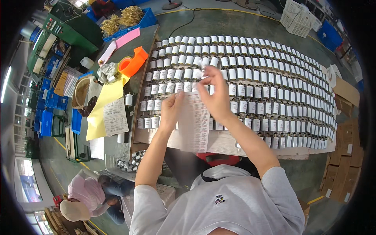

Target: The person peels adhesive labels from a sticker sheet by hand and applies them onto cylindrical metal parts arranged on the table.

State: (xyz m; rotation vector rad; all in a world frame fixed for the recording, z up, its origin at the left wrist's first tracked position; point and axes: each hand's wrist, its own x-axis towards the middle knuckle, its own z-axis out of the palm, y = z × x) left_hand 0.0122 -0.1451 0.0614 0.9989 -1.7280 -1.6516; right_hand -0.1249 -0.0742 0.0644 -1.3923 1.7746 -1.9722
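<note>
My left hand [171,111] is closed on the upper left edge of a long white label sheet [194,123], printed with rows of small text. The sheet hangs down over the front edge of the board. To its right, above the top of the sheet, my right hand [214,94] has its fingers curled together. A whitish blur shows at those fingertips; what it is I cannot make out. Under and around both hands stand many rows of small metal cylinders [250,92] wrapped in white labels. My hands and the sheet hide some of them.
A dark side table [135,84] on the left holds an orange tape dispenser [135,62], yellow paper, a printed form [116,117] and one cylinder. A plastic bin [133,160] of loose cylinders is below it. A seated person [88,196] is lower left. Cardboard boxes [344,152] stand right.
</note>
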